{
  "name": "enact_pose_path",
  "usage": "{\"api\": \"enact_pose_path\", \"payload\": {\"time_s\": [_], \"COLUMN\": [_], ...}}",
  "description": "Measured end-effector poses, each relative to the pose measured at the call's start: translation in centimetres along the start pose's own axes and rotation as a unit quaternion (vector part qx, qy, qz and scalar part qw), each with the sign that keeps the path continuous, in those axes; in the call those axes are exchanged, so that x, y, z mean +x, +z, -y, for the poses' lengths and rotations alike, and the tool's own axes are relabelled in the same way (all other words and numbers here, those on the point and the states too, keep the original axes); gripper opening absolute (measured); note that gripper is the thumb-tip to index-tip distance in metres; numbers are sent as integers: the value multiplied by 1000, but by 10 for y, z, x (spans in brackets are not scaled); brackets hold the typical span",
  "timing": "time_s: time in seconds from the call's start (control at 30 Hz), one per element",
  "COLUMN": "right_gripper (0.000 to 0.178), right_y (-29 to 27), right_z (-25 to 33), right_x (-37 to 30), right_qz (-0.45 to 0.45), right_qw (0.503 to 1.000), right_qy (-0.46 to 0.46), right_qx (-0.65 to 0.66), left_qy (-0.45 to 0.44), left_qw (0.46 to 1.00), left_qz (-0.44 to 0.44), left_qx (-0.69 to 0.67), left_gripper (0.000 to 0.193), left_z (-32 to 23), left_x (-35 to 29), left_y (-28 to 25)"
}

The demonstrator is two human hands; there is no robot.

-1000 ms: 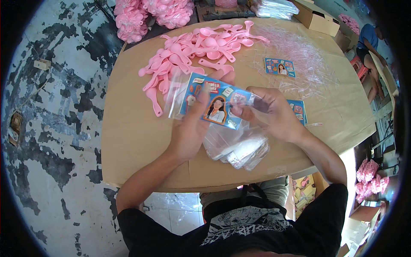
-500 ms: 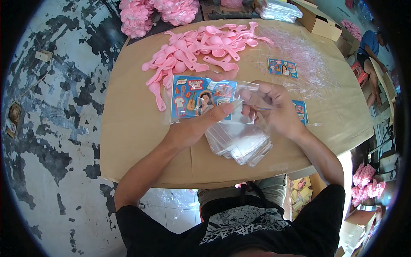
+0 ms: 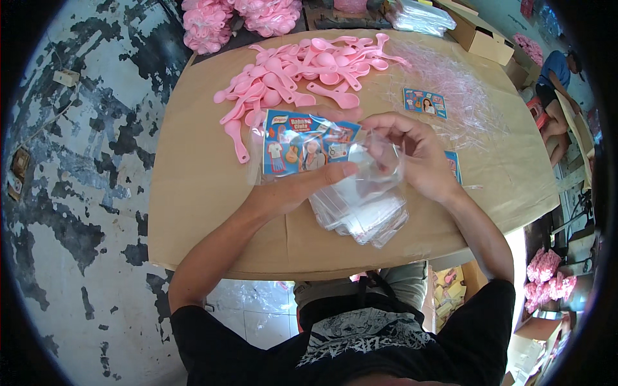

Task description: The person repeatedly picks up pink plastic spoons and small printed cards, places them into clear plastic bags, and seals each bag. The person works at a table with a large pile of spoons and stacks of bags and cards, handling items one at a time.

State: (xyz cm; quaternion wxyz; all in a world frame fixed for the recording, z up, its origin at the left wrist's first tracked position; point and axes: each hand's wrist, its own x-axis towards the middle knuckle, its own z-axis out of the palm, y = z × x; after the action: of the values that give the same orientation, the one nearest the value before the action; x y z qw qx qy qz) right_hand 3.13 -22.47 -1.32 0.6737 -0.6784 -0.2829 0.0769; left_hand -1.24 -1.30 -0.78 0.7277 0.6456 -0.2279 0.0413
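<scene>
Blue card [image 3: 293, 147] in a clear bag [image 3: 368, 157], between both hands

The card's long axis runs left-right. The left hand [image 3: 291, 188], nearer it, grips the bag; the right hand [image 3: 421, 162] curls at its right end, whether pinching I cannot tell. Pink spoons [image 3: 326, 60] lie beyond; the desk [image 3: 199, 199] stretches left and near toward its edges.

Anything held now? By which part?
Left hand: a clear plastic bag with a blue printed card inside, thumb over its lower edge, fingers behind. Right hand: at the bag's right end; grip unclear.
</scene>
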Motion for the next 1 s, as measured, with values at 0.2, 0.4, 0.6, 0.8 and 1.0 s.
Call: {"api": "enact_pose_path", "payload": {"time_s": [0.2, 0.4, 0.6, 0.8, 1.0], "right_gripper": [26, 26, 34, 30, 24], "right_y": [-10, -29, -6, -10, -56], "right_z": [-3, -3, 2, -3, 4], "right_x": [2, 5, 5, 7, 11], "right_qz": [-17, 4, 37, 35, -53], "right_qw": [999, 999, 999, 998, 997], "right_qy": [41, 6, 20, 27, -20], "right_qx": [26, 45, -8, -37, -59], "left_qy": [-52, -47, -41, -25, 44], "left_qw": [998, 993, 998, 999, 993], "left_qz": [-41, -104, -40, -32, -109], "left_qx": [13, -9, -1, -24, -19], "left_gripper": [40, 45, 46, 48, 52], "left_z": [0, -3, 0, 2, 4], "left_x": [-1, 6, 4, 2, 13], "left_y": [-6, -15, -13, -9, -35]}}
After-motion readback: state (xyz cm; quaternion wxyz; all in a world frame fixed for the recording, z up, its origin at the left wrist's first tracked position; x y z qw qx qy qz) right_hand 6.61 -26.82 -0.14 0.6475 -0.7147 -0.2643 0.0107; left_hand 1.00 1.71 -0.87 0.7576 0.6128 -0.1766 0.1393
